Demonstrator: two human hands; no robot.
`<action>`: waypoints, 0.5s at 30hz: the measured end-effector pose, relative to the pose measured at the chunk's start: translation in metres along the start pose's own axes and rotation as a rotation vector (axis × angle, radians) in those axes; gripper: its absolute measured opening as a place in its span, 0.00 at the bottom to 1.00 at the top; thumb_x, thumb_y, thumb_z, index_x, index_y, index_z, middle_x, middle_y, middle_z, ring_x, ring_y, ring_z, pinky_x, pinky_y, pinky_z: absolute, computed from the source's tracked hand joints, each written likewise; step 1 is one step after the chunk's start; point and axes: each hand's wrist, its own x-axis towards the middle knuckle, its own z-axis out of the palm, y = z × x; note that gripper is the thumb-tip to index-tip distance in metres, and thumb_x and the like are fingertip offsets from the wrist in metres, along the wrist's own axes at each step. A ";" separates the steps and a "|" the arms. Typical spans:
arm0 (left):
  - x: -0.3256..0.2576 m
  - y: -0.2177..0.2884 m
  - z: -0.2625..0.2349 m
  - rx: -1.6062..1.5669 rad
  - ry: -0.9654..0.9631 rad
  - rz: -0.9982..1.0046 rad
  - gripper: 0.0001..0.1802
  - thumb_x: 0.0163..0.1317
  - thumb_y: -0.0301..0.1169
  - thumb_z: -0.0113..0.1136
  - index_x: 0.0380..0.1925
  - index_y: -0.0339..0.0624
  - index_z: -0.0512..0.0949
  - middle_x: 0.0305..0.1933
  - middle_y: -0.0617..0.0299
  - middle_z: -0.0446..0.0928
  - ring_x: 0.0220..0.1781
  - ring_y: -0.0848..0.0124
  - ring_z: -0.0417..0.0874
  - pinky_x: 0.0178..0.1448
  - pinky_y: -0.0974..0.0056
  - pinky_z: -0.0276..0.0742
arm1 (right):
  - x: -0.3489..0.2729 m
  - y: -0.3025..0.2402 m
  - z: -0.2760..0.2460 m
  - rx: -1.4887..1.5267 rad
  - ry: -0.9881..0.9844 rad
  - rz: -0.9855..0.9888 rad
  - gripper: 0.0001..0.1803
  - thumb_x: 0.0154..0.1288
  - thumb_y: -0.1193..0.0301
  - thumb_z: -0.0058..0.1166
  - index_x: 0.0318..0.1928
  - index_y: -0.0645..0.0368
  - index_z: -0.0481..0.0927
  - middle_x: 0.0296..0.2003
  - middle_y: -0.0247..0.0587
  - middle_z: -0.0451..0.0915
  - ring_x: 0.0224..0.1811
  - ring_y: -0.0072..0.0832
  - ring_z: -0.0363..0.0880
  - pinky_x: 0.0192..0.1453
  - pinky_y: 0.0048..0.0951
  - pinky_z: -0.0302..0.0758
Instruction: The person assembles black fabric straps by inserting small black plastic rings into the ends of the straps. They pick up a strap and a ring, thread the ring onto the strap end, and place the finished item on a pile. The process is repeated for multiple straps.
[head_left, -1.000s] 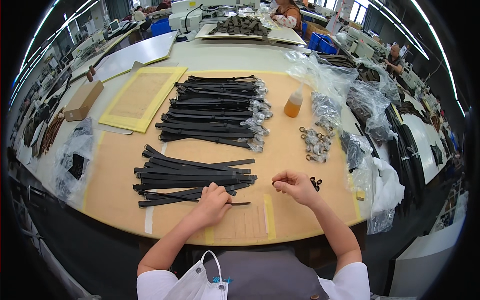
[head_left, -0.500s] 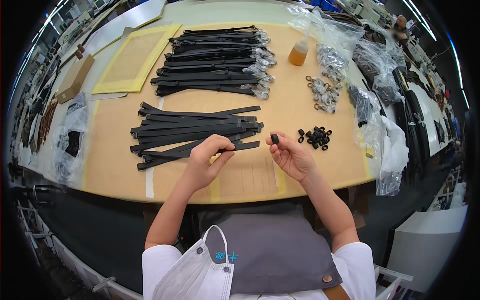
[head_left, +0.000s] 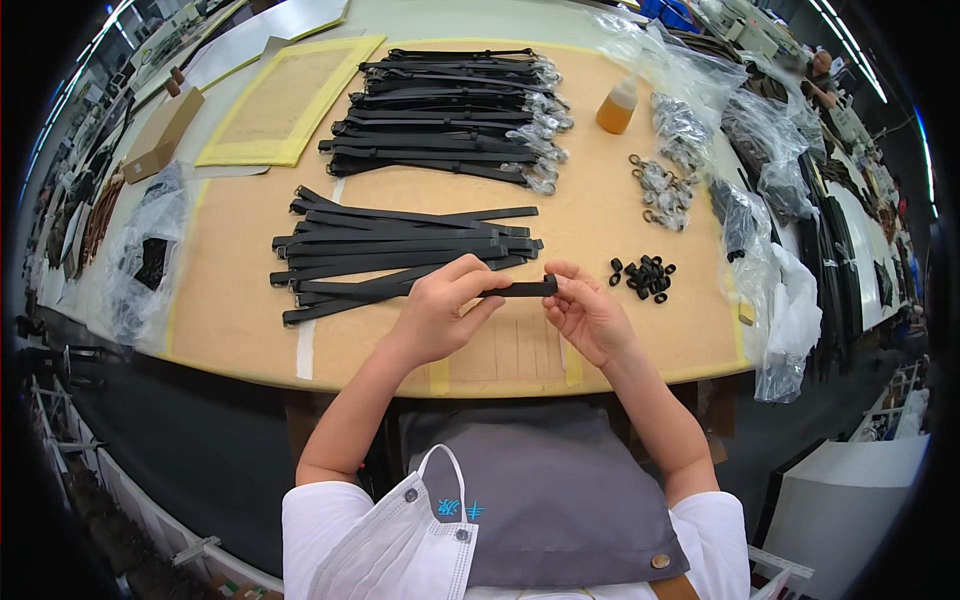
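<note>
My left hand grips a black strap near its end, just above the tan table. My right hand pinches the strap's tip, apparently with a small black loop at it. The strap's far length runs left into a loose pile of black straps. Several small black loops lie on the table right of my right hand.
A stack of finished black straps with metal ends lies further back. Metal clasps and an amber bottle sit at the right, by plastic bags. A yellow-edged mat and cardboard box are at back left.
My hands have lifted one strap's end off the pile and brought it between them; my right hand picked a small black piece from the loops and now meets the strap tip.
</note>
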 end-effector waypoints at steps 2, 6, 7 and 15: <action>0.000 -0.002 0.001 0.051 0.000 -0.006 0.14 0.58 0.20 0.72 0.45 0.40 0.86 0.38 0.61 0.81 0.34 0.68 0.83 0.35 0.66 0.77 | 0.002 0.001 0.000 -0.074 0.045 -0.027 0.13 0.76 0.75 0.54 0.57 0.58 0.78 0.42 0.32 0.84 0.41 0.20 0.85 0.46 0.20 0.83; 0.004 -0.010 0.002 0.121 -0.007 0.068 0.12 0.59 0.26 0.72 0.43 0.42 0.85 0.37 0.59 0.80 0.33 0.61 0.85 0.34 0.61 0.79 | 0.006 0.004 -0.008 -0.170 0.070 -0.074 0.14 0.74 0.79 0.52 0.57 0.60 0.80 0.41 0.35 0.83 0.42 0.22 0.85 0.46 0.22 0.84; 0.004 -0.011 0.003 0.125 -0.023 0.061 0.12 0.59 0.27 0.72 0.43 0.43 0.85 0.37 0.59 0.80 0.33 0.60 0.85 0.35 0.60 0.80 | 0.005 0.004 -0.013 -0.176 0.063 -0.085 0.14 0.74 0.79 0.52 0.57 0.61 0.80 0.42 0.35 0.83 0.42 0.23 0.85 0.47 0.22 0.84; -0.003 -0.021 0.013 0.116 0.012 0.059 0.11 0.59 0.27 0.70 0.43 0.44 0.83 0.38 0.61 0.80 0.31 0.60 0.84 0.33 0.59 0.80 | 0.008 0.000 -0.024 -0.160 0.066 -0.047 0.11 0.73 0.78 0.55 0.53 0.63 0.81 0.45 0.41 0.85 0.44 0.26 0.87 0.49 0.22 0.86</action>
